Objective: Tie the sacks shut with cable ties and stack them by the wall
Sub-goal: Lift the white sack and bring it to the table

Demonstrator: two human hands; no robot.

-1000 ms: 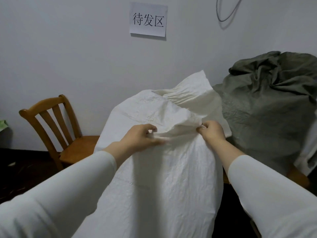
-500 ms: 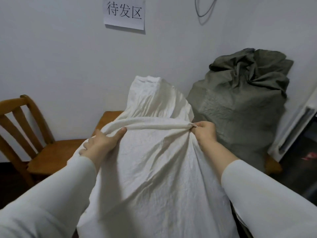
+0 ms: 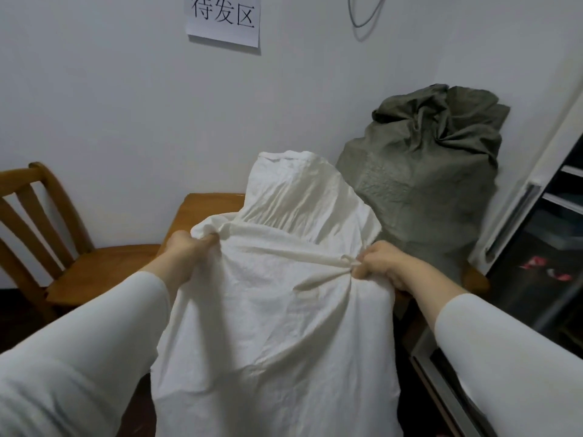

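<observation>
Head view: the white sack (image 3: 277, 310) fills the centre and lower frame, and its loose mouth stands up toward twelve o'clock in front of the wall (image 3: 126, 105). The left hand (image 3: 186, 250), at ten o'clock on the sack, has its fingers curled into a bunch of the cloth. The right hand (image 3: 383, 263), at three o'clock, is closed tight on a gathered twist of it. No cable tie shows at the neck, so the mouth is probably unfastened, and tipping the sack too far forward could let the contents out. Both grips are on thin cloth only, and a heavy load could drag it out of the fingers. Whether the base rests on anything is hidden. The grey-green sack (image 3: 419, 190) leans against the wall at two o'clock, just beside the white one, and a swing to the right could knock it off its perch. The open room lies at eleven to twelve o'clock, over the wooden surface (image 3: 208, 203) below the paper sign (image 3: 222, 18). The wooden chair (image 3: 38, 222) bounds it at nine o'clock. The pale frame of a shelf unit (image 3: 536, 216) closes off three to four o'clock, so the best path seems straight ahead and slightly left.
</observation>
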